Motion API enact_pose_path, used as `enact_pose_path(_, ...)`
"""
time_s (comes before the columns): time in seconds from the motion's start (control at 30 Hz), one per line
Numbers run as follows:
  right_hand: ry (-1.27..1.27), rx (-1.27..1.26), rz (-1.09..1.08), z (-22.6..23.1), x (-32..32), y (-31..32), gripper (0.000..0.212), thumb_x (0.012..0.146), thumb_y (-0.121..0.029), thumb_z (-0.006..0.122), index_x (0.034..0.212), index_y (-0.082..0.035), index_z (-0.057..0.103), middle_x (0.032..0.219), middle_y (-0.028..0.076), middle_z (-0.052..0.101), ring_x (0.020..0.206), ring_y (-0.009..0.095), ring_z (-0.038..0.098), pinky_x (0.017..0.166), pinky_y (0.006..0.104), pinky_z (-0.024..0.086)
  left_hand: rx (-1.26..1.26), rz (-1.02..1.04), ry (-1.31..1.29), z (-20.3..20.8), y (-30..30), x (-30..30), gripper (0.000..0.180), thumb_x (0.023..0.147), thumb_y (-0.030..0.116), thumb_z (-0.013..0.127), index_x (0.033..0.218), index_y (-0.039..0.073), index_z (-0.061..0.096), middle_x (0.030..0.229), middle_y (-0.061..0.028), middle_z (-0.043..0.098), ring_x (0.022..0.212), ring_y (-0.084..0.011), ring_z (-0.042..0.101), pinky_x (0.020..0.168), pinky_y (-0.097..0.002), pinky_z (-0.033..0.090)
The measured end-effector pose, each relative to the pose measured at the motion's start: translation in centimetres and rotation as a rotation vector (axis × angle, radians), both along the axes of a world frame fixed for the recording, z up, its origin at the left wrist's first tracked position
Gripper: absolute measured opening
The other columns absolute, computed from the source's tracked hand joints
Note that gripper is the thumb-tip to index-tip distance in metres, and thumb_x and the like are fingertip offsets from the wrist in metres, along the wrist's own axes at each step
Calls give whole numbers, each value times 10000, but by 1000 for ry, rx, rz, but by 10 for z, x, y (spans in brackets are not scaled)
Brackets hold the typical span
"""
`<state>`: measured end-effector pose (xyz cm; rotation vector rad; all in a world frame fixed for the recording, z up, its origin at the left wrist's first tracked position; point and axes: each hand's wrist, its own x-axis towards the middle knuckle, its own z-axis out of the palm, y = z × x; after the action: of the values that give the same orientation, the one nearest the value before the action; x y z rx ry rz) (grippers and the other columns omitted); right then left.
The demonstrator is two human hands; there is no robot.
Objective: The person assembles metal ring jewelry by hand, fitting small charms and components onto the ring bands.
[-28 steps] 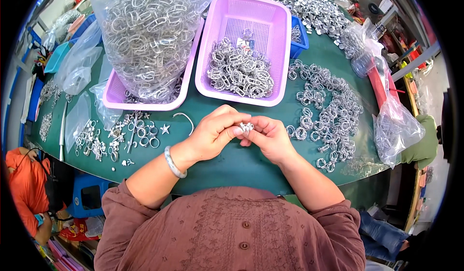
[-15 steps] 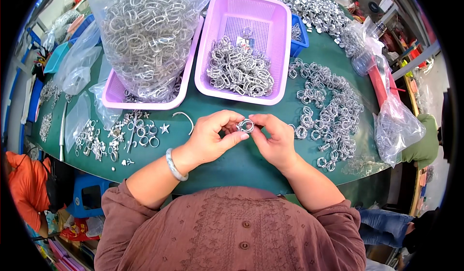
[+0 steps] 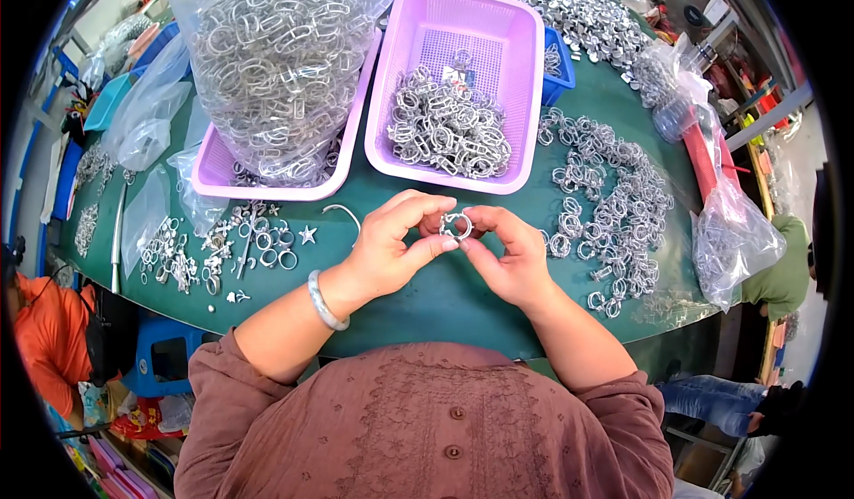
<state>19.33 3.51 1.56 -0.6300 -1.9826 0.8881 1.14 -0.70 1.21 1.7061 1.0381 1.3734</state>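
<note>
Between my fingertips is a small silver metal ring piece (image 3: 457,226), held up in front of the purple basket. My left hand (image 3: 397,239), with a pale bangle (image 3: 326,301) on its wrist, pinches the piece from the left. From the other side my right hand (image 3: 509,254) grips it with thumb and forefinger. Some of the piece is hidden by the fingers. Ahead of my hands, a purple plastic basket (image 3: 381,125) holds a heap of similar silver pieces (image 3: 449,130). More ring pieces (image 3: 614,205) lie in a spread on the green table to the right.
A clear bag (image 3: 276,72) full of metal pieces stands in a second purple basket (image 3: 205,174). Loose rings and a star (image 3: 308,234) lie at left. Flat metal bits (image 3: 534,1) cover the far edge beside a blue bin (image 3: 562,79). Another person (image 3: 49,339) is at far left.
The ring piece has turned slightly between my fingers, showing its round opening more squarely. Both hands stay in nearly the same place, and the view has shifted a little.
</note>
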Motion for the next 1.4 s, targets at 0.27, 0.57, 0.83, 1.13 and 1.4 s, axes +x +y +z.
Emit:
enact_pose_path(0.27,12,0,-18,1,0,0,293,729,38,651,1009,11,568,866,97,633,762,168,641,658,258,511,-90,-25,-159,-11,2,0,369,760,-40,647,1105,8,523,911,-32,513,830,-100,511,746,-249,468)
enact_pose_path(0.57,15,3,-33,0,0,1,279,734,26,652,1001,12,571,854,96,635,757,170,641,653,263,510,-60,-51,-140,-10,3,-1,353,756,-55,643,1088,-12,531,941,-46,512,832,-105,526,728,-247,478)
enact_pose_path(0.83,0,-21,-32,-1,1,2,284,743,17,653,1013,9,564,851,98,639,756,167,639,659,267,512,-52,-53,-124,-11,4,-2,359,757,-61,638,1097,-15,533,957,-52,506,835,-108,526,727,-249,477)
enact_pose_path(1.13,9,-42,-17,-4,1,3,272,753,12,649,1011,4,562,839,87,634,737,152,627,651,262,507,-69,-30,-88,-10,4,-3,342,761,-36,647,1085,-7,540,926,-47,506,820,-110,521,725,-246,471)
enact_pose_path(1.4,11,-43,-11,-4,1,3,267,755,13,646,1008,8,561,838,87,629,738,148,623,647,258,505,-112,-53,-121,-12,2,-3,336,785,-22,637,1101,21,530,804,7,567,699,-37,506,605,-177,433)
